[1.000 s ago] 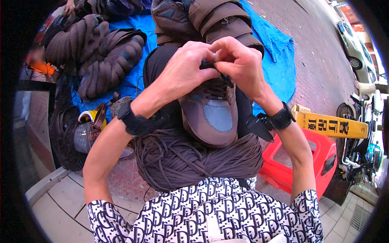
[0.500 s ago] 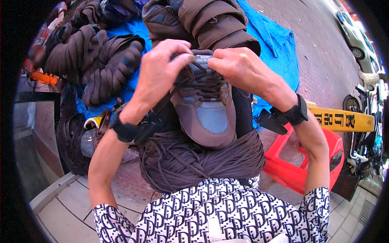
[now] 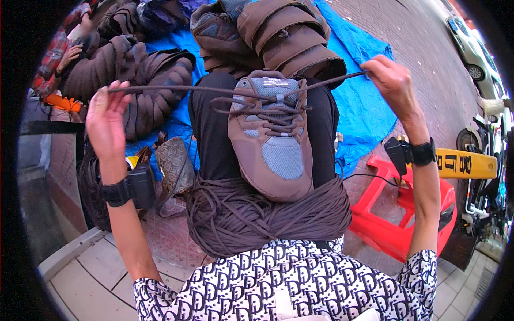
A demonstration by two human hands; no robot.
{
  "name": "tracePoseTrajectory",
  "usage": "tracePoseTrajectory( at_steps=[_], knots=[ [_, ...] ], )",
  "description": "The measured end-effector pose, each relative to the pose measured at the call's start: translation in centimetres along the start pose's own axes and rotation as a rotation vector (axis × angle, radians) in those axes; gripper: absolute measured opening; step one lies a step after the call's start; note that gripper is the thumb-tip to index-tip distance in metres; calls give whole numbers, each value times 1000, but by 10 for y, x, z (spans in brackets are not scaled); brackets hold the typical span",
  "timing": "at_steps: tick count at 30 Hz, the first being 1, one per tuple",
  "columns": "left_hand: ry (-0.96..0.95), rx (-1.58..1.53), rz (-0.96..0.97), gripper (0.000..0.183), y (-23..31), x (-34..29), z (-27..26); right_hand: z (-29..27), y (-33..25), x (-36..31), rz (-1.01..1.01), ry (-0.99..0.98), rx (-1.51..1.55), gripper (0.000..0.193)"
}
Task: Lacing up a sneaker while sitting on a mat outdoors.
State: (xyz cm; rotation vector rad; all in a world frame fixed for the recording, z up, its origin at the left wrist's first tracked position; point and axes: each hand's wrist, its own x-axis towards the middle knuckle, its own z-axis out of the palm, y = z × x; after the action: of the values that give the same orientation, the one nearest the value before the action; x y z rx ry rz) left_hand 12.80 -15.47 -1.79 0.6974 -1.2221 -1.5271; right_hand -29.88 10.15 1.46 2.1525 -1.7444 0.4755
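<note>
A brown shoe (image 3: 249,147) with blue-grey mesh on its toe and tongue rests across my lap, toe toward me. Its dark brown shoelace (image 3: 176,89) is threaded through the eyelets, and both ends stretch out sideways. My left hand (image 3: 108,120), out to the left, pinches one end between its fingers. The other end is gripped in my right hand (image 3: 393,85), raised at the far right. Between the shoe and my body lies a thick bundle of brown laces (image 3: 262,214) across my thighs.
Nested brown shoe uppers (image 3: 292,37) are piled ahead of my knees, with more piles (image 3: 155,85) at left on a blue tarp (image 3: 361,128). A red plastic stool (image 3: 369,208) and a yellow board (image 3: 466,164) stand at right. Another person's hand (image 3: 70,55) shows at the upper left.
My hands have moved from close together over the shoe's tongue to far apart, left and right. The shoelace ends are now drawn out long on both sides.
</note>
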Motion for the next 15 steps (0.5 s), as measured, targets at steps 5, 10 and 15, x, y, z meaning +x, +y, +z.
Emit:
tracePoseTrajectory(
  at_steps=[5, 10, 15],
  knots=[
    [146, 4, 29, 24, 36, 14, -61, -20, 45, -39, 129, 21, -87, 9],
    [173, 64, 71, 31, 37, 15, -76, -38, 92, -89, 243, -5, -261, 7],
    [10, -343, -140, 19, 12, 13, -76, -30, 107, -112, 321, -46, -276, 7]
  ],
)
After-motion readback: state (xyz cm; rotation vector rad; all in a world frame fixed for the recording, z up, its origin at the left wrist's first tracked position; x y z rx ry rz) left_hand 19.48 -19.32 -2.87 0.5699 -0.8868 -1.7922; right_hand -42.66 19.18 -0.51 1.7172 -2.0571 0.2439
